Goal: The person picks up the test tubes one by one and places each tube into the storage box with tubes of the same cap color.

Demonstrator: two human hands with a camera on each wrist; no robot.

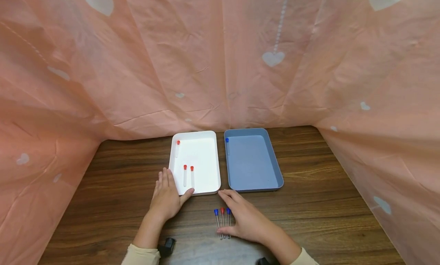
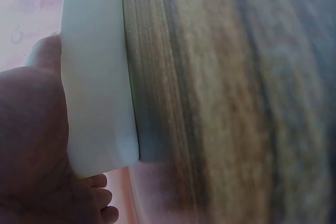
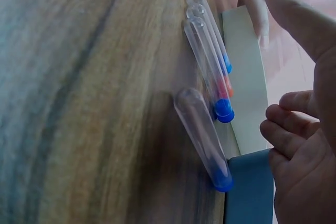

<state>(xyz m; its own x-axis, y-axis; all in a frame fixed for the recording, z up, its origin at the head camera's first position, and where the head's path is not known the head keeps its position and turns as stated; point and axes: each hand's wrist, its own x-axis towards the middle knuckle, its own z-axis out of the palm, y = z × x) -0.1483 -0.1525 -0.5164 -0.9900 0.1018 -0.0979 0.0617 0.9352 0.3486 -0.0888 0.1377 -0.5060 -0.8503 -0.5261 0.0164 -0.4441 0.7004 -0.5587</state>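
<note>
My left hand (image 1: 166, 201) rests against the near left corner of the white tray (image 1: 203, 152), fingers straight along its left side and thumb at the front rim. Inside that tray lie three clear test tubes with red caps (image 1: 185, 167). My right hand (image 1: 246, 220) is over several capped test tubes on the table, thumb and fingers spread apart, gripping nothing. In the right wrist view, three tubes lie side by side, a red-capped one between two with blue caps (image 3: 224, 109). Another blue-capped tube (image 3: 202, 135) lies apart, nearer that camera, partly hidden by my hand in the head view.
A blue-grey tray (image 1: 254, 158) stands right of the white one, a narrow gap between them. One blue-capped tube (image 1: 227, 146) lies along its left wall. Behind the brown wooden table (image 1: 309, 204) and at both sides hangs a pink curtain (image 1: 206, 66) with hearts.
</note>
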